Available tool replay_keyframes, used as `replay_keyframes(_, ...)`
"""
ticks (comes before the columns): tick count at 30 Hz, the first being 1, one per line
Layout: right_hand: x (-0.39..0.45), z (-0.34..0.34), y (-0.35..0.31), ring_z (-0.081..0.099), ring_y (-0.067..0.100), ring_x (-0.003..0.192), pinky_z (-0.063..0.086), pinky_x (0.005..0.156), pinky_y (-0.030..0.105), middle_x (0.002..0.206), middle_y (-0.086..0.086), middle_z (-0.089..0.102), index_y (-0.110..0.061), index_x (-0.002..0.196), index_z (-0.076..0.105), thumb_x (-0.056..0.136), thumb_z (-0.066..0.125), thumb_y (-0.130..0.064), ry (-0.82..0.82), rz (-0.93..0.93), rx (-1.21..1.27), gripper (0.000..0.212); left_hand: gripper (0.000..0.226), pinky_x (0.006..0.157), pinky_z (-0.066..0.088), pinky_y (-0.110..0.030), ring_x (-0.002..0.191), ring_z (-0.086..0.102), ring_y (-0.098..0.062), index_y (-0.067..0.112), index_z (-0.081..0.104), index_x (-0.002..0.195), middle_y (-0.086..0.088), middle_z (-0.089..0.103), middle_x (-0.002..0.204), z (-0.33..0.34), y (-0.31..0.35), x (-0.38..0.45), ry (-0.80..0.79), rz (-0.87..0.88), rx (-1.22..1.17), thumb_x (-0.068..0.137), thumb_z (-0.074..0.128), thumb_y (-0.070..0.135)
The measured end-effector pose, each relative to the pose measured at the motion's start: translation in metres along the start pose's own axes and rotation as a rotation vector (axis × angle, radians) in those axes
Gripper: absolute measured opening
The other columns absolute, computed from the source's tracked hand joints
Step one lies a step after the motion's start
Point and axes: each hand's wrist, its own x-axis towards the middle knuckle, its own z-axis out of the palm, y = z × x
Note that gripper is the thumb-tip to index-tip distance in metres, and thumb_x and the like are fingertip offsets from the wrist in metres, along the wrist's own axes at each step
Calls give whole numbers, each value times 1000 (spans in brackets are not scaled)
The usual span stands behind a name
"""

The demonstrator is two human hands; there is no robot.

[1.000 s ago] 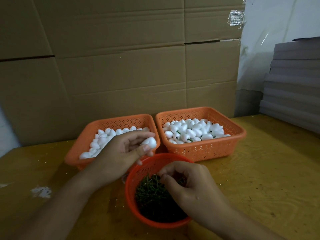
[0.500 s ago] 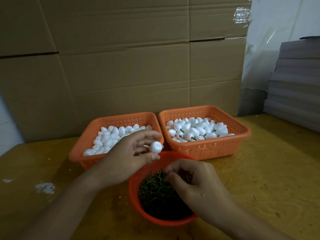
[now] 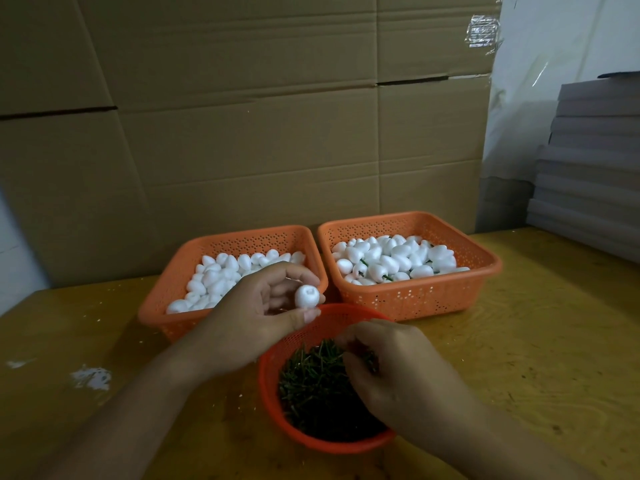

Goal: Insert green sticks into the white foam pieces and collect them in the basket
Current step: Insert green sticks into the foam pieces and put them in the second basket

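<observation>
Flattened brown cardboard sheets (image 3: pixel 242 133) stand as a wall behind a yellowish wooden surface (image 3: pixel 536 341), and a stack of grey boards (image 3: pixel 595 168) rises at the far right. Small white flecks and a white smear (image 3: pixel 91 377) mark the surface on the left.

Two orange perforated baskets sit side by side at the back. The left basket (image 3: pixel 173 292) holds plain white foam pieces (image 3: pixel 221 275). The right basket (image 3: pixel 485 268) holds a heap of foam pieces with green sticks (image 3: pixel 391 259) showing among them here and there.

Nearer the person, a round red-orange basket (image 3: pixel 277 355) stands just in front of the gap between the two, filled with a dark tangle of loose green sticks (image 3: pixel 311 386).

The left hand (image 3: pixel 256 317) is raised above the near rim of the left basket and the far rim of the round one, pinching a single white foam piece (image 3: pixel 306 295) between thumb and fingertips, its dimpled end turned toward the camera.

The right hand (image 3: pixel 391 372) reaches down into the round basket with its fingers curled among the sticks; dark stick ends show at the fingertips, though how many it holds cannot be made out.
</observation>
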Motion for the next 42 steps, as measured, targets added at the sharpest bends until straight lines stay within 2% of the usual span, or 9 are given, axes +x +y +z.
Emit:
replay_keyframes(3,1,-2,6,55,10,113,51,92,35,120,-12,60,-28,124,59,93,54,-35,-190,3,-157,32,29,90,55,-21,103,73,-18,32,67,115,-1,76,109,2,-1,1,-2,-20,-17,86,70,31)
replay_keyframes(6,3,-3,8,56,14,114,52,91,35,126,-9,57,-29,129,55,94,54,-41,-399,30,-221,37,29,92,56,-27,103,72,-16,39,66,109,2,76,107,3,0,0,-41,-35,45,84,75,51)
replay_keyframes(9,8,-2,9,57,16,109,53,87,34,120,-6,59,-28,126,59,94,57,-42,-466,20,-243,35,29,93,53,-21,103,69,-11,38,67,103,7,74,106,4,1,0,-43,-9,100,78,81,48)
replay_keyframes(12,12,4,7,52,18,109,48,84,33,115,-3,60,-26,120,63,95,57,-40,-445,0,-297,29,30,89,53,-19,99,68,-13,37,70,101,6,71,104,4,1,-1,-21,2,105,74,83,36)
replay_keyframes(19,14,8,10,60,12,94,54,77,31,102,-8,68,-26,102,72,91,61,-29,-357,30,-215,16,36,93,56,-30,102,69,-17,37,69,102,4,72,109,4,0,-2,18,-31,73,78,84,15)
replay_keyframes(27,16,9,13,61,7,86,53,79,34,93,-9,69,-25,93,73,90,65,-32,-217,31,-70,11,39,91,53,-19,108,70,-13,33,68,93,3,74,112,4,1,-1,28,-11,-18,81,78,-3)
replay_keyframes(33,23,5,12,64,4,72,55,68,31,82,-12,70,-27,88,72,87,67,-28,-105,78,40,5,29,90,54,-19,104,71,-14,38,68,95,4,74,107,5,-2,1,50,-11,-32,75,79,21)
replay_keyframes(38,23,7,16,60,10,64,53,62,37,72,-5,65,-26,85,60,88,60,-31,-77,120,97,6,25,89,57,-24,104,71,-15,42,70,103,3,74,109,5,-3,1,37,5,-36,82,80,31)
replay_keyframes(42,22,8,18,60,10,64,51,64,40,73,-5,64,-26,90,57,93,59,-31,-66,101,122,7,27,80,59,-26,98,72,-21,42,71,112,0,72,106,7,-2,0,30,-12,-48,87,69,32)
